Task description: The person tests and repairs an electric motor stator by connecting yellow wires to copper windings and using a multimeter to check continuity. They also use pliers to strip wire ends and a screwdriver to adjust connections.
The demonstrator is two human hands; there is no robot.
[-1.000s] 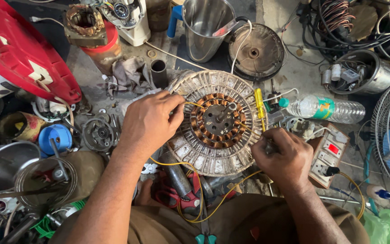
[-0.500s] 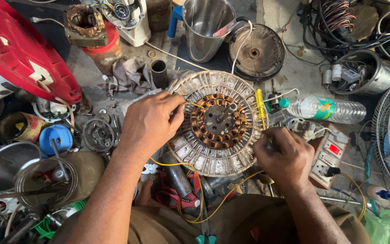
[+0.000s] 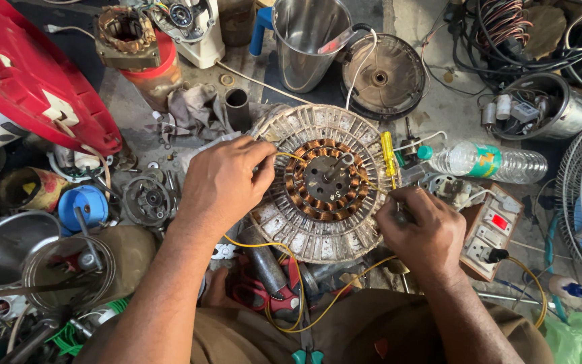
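Left hand (image 3: 220,182) pinches yellow wire (image 3: 291,156) on stator (image 3: 325,182); right hand (image 3: 426,232) grips a tool. Slip could nick copper windings (image 3: 304,192).

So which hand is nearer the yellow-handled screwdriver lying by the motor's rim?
The right. The right hand sits just below the yellow-handled screwdriver, on the same side of the round motor stator. The left hand rests across the stator, on its opposite rim.
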